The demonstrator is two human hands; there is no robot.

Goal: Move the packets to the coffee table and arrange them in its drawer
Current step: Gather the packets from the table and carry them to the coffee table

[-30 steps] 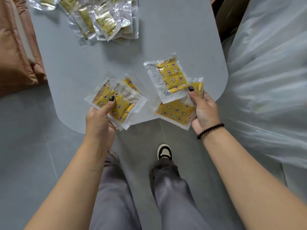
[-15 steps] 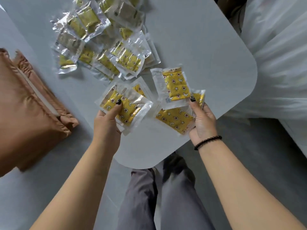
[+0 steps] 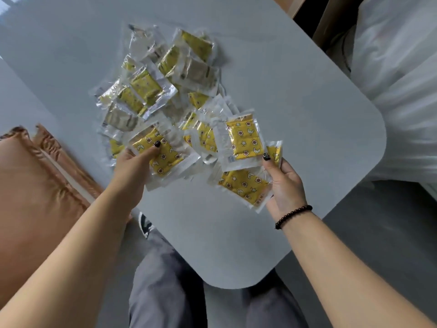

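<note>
Several clear packets with yellow patterned contents lie in a loose pile on the grey table. My left hand grips a small stack of packets, thumb on top, at the near left edge of the pile. My right hand holds a fan of packets: one upright, one flat below it, a third peeking out by the thumb. Both bundles hover just above the tabletop beside the pile. No drawer is in view.
A brown cushion lies to the left of the table. White plastic-covered bulk sits to the right. My legs and one shoe show below the table's rounded near corner. Grey floor surrounds.
The view has swung closer over the table, and both hands with their packets have moved forward up to the pile. The grips look unchanged.
</note>
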